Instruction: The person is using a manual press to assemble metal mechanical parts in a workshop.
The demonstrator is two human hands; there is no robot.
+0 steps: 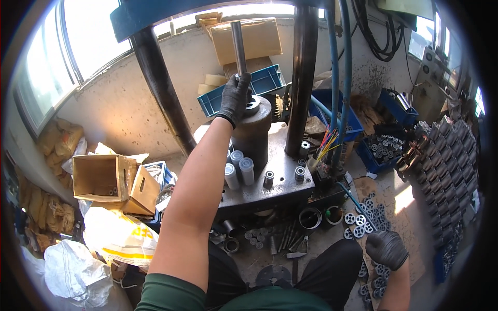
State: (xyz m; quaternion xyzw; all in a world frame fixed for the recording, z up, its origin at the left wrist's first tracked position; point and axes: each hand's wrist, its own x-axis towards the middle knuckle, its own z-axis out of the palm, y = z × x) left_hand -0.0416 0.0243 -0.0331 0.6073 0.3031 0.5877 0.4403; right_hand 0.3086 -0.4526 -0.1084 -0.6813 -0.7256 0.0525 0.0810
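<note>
My left hand (235, 98), in a dark grey glove, is closed around the lower end of an upright metal rod (237, 45). It is over a thick steel cylinder (250, 135) with a ringed opening on top; my fingers hide part of that opening. Lower on the right, my gloved right hand (386, 250) makes a fist at the end of a slim lever (357, 206) running up to the machine. Several grey capped tubes (246, 170) stand before the cylinder on the metal bed (282, 189), with small ringed metal parts (268, 179) beside them.
Two dark press columns (302, 78) flank the cylinder. Blue crates (381, 155) of metal parts and stacked dark pieces (441, 176) stand at right. Loose wheel-shaped parts (359, 220) lie on the floor. Cardboard boxes (98, 176) and bags (78, 269) are at left.
</note>
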